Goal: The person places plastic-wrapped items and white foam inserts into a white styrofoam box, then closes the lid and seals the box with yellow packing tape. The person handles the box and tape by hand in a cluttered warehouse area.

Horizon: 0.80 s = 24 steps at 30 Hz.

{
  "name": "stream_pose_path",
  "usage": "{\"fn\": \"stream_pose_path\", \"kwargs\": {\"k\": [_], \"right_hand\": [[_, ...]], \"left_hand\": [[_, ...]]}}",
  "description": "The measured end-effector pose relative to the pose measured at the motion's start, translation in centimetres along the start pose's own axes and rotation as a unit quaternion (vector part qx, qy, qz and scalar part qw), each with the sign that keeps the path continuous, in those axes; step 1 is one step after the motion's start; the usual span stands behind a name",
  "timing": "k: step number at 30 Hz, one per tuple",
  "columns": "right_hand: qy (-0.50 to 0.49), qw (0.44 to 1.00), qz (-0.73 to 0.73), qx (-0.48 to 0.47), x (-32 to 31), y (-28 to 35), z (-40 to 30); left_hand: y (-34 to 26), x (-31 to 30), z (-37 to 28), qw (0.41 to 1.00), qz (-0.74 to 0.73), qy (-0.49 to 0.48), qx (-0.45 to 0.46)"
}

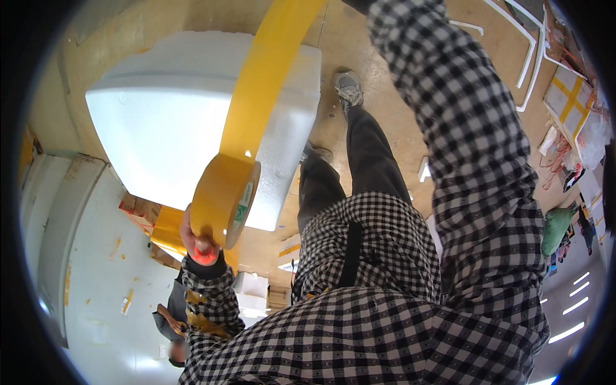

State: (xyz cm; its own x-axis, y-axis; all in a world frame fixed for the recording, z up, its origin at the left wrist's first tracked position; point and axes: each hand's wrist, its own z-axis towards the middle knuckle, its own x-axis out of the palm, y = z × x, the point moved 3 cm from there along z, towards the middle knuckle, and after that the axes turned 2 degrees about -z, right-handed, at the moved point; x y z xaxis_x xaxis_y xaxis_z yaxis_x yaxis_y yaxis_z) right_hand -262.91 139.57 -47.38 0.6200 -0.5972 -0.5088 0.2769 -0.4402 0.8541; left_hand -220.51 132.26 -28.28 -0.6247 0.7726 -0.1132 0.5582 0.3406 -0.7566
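Observation:
A large roll of yellow packing tape (216, 199) is held from below and its far side by my left hand (195, 240), whose fingers are mostly hidden behind it. From the roll a wide strip of tape (262, 91) is pulled out taut and runs up past the top edge of the view. It passes in front of a big white foam box (163, 130) standing before me. My right arm, in a checked sleeve (462, 110), reaches up along the right side. Its hand is out of view beyond the top edge, so what it holds is not shown.
At lower left a person in grey (171, 308) is near a pale wall (103, 269). Yellow-taped boxes (171, 226) sit behind the foam box. White strips (529, 62) and a taped foam piece (570, 98) lie on the floor at right, beside a green sack (556, 231).

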Motion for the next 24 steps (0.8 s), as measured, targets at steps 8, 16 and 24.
{"fn": "stream_pose_path", "kwargs": {"k": [8, 16, 24], "right_hand": [[-0.073, 0.992, -0.002, 0.099, 3.9, -5.3, -0.8], [-0.064, 0.992, -0.035, 0.101, 6.8, -8.7, -2.1], [0.243, 0.938, -0.15, 0.196, 23.0, -14.5, -10.6]], "left_hand": [[1.0, 4.4, 3.4, 0.999, 0.007, -0.041, 0.005], [0.9, 5.1, 4.2, 0.999, 0.018, -0.021, -0.019], [-0.5, 7.5, 5.3, 0.998, -0.021, -0.005, -0.055]]}}
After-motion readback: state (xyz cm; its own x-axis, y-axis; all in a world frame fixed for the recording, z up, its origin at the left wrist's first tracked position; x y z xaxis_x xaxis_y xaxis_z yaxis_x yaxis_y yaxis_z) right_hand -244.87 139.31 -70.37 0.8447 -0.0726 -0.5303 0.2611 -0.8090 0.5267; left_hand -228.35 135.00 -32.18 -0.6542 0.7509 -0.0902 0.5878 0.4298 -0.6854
